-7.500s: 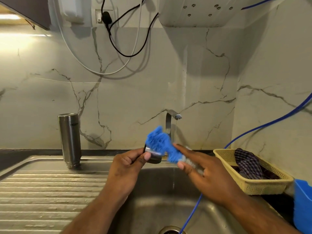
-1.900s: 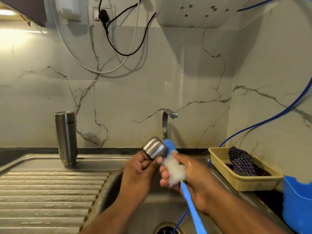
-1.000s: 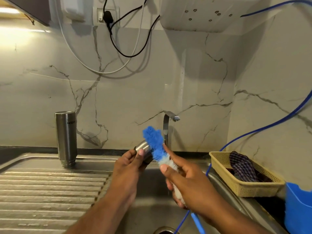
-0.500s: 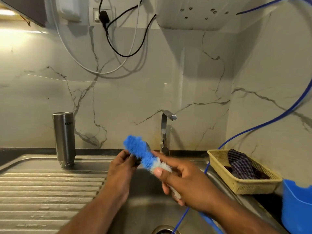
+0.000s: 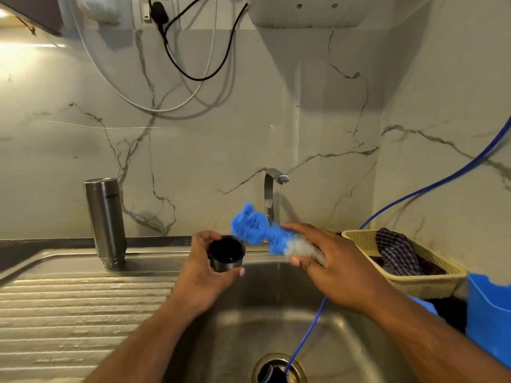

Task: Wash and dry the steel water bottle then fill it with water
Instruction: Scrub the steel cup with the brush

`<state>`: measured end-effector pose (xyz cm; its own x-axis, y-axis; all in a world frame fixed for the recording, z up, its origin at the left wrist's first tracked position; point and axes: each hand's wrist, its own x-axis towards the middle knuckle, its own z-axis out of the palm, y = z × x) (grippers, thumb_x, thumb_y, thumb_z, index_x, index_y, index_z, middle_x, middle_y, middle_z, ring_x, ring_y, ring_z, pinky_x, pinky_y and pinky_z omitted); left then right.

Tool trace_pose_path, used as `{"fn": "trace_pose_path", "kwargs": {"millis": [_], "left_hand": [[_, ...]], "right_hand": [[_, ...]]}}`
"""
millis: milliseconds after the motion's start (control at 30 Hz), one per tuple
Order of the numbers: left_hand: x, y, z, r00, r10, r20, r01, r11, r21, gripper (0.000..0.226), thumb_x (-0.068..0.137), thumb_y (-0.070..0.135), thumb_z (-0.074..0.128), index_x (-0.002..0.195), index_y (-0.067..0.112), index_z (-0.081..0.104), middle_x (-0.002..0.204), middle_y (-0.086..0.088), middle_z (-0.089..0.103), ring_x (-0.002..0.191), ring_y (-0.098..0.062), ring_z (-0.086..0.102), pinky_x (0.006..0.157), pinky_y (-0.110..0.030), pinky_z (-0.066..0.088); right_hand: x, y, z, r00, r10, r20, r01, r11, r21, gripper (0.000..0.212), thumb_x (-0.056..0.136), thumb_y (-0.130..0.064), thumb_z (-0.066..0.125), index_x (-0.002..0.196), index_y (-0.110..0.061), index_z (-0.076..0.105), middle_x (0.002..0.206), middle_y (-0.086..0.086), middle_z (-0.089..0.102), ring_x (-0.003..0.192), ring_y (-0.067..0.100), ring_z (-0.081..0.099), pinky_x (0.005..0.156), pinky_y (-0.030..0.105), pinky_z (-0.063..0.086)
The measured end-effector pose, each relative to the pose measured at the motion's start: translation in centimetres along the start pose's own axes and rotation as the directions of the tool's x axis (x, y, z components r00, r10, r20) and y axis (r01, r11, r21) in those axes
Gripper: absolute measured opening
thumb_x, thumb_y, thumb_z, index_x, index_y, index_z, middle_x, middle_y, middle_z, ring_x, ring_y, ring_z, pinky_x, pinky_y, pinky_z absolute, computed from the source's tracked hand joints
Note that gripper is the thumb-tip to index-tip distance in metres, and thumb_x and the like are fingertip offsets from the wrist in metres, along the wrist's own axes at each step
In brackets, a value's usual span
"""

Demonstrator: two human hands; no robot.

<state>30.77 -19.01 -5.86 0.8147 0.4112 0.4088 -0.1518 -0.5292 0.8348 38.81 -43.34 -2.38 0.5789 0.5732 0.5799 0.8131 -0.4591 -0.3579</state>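
The steel water bottle [image 5: 105, 221] stands upside down on the draining board at the left, untouched. My left hand [image 5: 206, 275] grips the bottle's steel cap [image 5: 226, 254] over the sink, its dark hollow inside facing me. My right hand [image 5: 329, 265] holds a bottle brush [image 5: 257, 229] by its white part, the blue bristle head sticking out just right of and above the cap, apart from it. A thin stream of water runs from the tap [image 5: 272, 193] behind the brush.
The steel sink [image 5: 249, 322] has a blue hose [image 5: 307, 335] running into its drain [image 5: 279, 370]. A yellow basket [image 5: 420, 283] with a checked cloth [image 5: 395, 250] sits at the right, beside a blue plastic container [image 5: 489, 313]. Cables hang on the marble wall.
My left hand has turned the cap so its open inside faces me. The brush head has swung right, off the cap, to a spot in front of the tap.
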Motion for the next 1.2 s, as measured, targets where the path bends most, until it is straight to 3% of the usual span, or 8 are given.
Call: {"fn": "trace_pose_path", "kwargs": {"millis": [167, 267, 467, 600, 733, 800, 933, 1200], "left_hand": [[0.5, 0.2, -1.9, 0.993, 0.101, 0.068, -0.099, 0.995, -0.029, 0.074, 0.066, 0.028, 0.094, 0.126, 0.036, 0.052, 0.115, 0.012, 0.067, 0.108, -0.005, 0.065, 0.088, -0.021, 0.055], [0.0, 0.6, -2.8, 0.957, 0.072, 0.280, 0.025, 0.944, -0.330, 0.061, 0.069, 0.036, 0.092, 0.124, 0.029, 0.067, 0.121, -0.001, 0.069, 0.112, -0.023, 0.068, 0.091, -0.041, 0.059], [-1.4, 1.5, -1.2, 0.829, -0.215, 0.516, 0.453, 0.798, -0.396, 0.065, 0.092, 0.065, 0.050, 0.125, 0.009, 0.061, 0.084, -0.017, 0.065, 0.053, -0.013, 0.043, 0.051, -0.027, 0.043], [-0.9, 2.1, -1.4, 0.908, -0.011, 0.418, 0.211, 0.875, -0.436, 0.067, 0.082, 0.072, 0.064, 0.118, 0.015, 0.065, 0.087, -0.010, 0.067, 0.058, -0.016, 0.048, 0.051, -0.027, 0.043], [-0.4, 2.3, -2.4, 0.971, 0.166, 0.173, -0.130, 0.970, -0.204, 0.053, 0.075, 0.072, 0.065, 0.109, 0.032, 0.067, 0.097, 0.001, 0.069, 0.072, -0.019, 0.065, 0.060, -0.025, 0.052], [-0.7, 2.4, -2.0, 0.978, 0.023, 0.208, 0.026, 0.973, -0.229, 0.055, 0.082, 0.075, 0.060, 0.110, 0.028, 0.069, 0.093, -0.005, 0.070, 0.060, -0.016, 0.056, 0.055, -0.026, 0.047], [-1.1, 3.0, -2.1, 0.802, -0.351, 0.483, 0.534, 0.784, -0.317, 0.066, 0.090, 0.066, 0.054, 0.112, 0.005, 0.066, 0.075, -0.016, 0.061, 0.044, -0.008, 0.033, 0.039, -0.019, 0.030], [-1.0, 3.5, -2.6, 0.967, 0.001, 0.254, 0.130, 0.857, -0.499, 0.048, 0.085, 0.061, 0.061, 0.110, 0.021, 0.068, 0.107, -0.018, 0.066, 0.072, -0.021, 0.053, 0.057, -0.029, 0.041]], "right_hand": [[-0.1, 0.5, 0.2, 0.998, -0.035, 0.060, 0.047, 0.977, -0.207, 0.059, 0.098, -0.044, 0.058, 0.147, -0.061, 0.031, 0.111, -0.021, 0.048, 0.104, 0.004, 0.046, 0.097, 0.036, 0.043], [0.0, 0.5, 0.2, 0.988, -0.130, 0.077, 0.148, 0.943, -0.299, 0.061, 0.095, -0.041, 0.063, 0.145, -0.062, 0.033, 0.110, -0.024, 0.046, 0.107, 0.004, 0.046, 0.099, 0.037, 0.036], [-0.2, -0.1, -0.5, 0.860, -0.509, -0.019, 0.400, 0.698, -0.593, 0.068, 0.080, -0.023, 0.079, 0.138, -0.049, 0.053, 0.119, -0.009, 0.061, 0.107, 0.016, 0.053, 0.103, 0.049, 0.035], [-0.3, -0.8, -0.1, 0.970, -0.241, -0.016, 0.209, 0.872, -0.443, 0.042, 0.101, -0.057, 0.040, 0.140, -0.049, 0.049, 0.092, -0.016, 0.066, 0.085, 0.008, 0.063, 0.065, 0.022, 0.037], [-0.6, -2.1, 0.9, 0.999, 0.026, 0.043, -0.025, 0.999, -0.030, 0.039, 0.102, -0.061, 0.037, 0.120, -0.039, 0.064, 0.090, -0.012, 0.068, 0.083, 0.002, 0.060, 0.066, 0.025, 0.043], [-0.7, -2.8, 0.7, 0.987, -0.160, -0.018, 0.149, 0.949, -0.279, 0.026, 0.102, -0.051, 0.049, 0.121, -0.042, 0.063, 0.086, -0.011, 0.066, 0.079, 0.008, 0.059, 0.061, 0.025, 0.035], [-0.9, -1.7, 0.9, 0.880, -0.459, -0.124, 0.295, 0.731, -0.616, 0.067, 0.077, -0.020, 0.077, 0.137, -0.043, 0.059, 0.104, -0.002, 0.063, 0.092, 0.022, 0.055, 0.082, 0.042, 0.042], [-0.8, -2.6, 2.1, 0.990, -0.108, -0.087, 0.092, 0.981, -0.170, 0.044, 0.103, -0.053, 0.048, 0.146, -0.049, 0.047, 0.113, -0.017, 0.069, 0.099, 0.004, 0.061, 0.067, 0.022, 0.035]]}}
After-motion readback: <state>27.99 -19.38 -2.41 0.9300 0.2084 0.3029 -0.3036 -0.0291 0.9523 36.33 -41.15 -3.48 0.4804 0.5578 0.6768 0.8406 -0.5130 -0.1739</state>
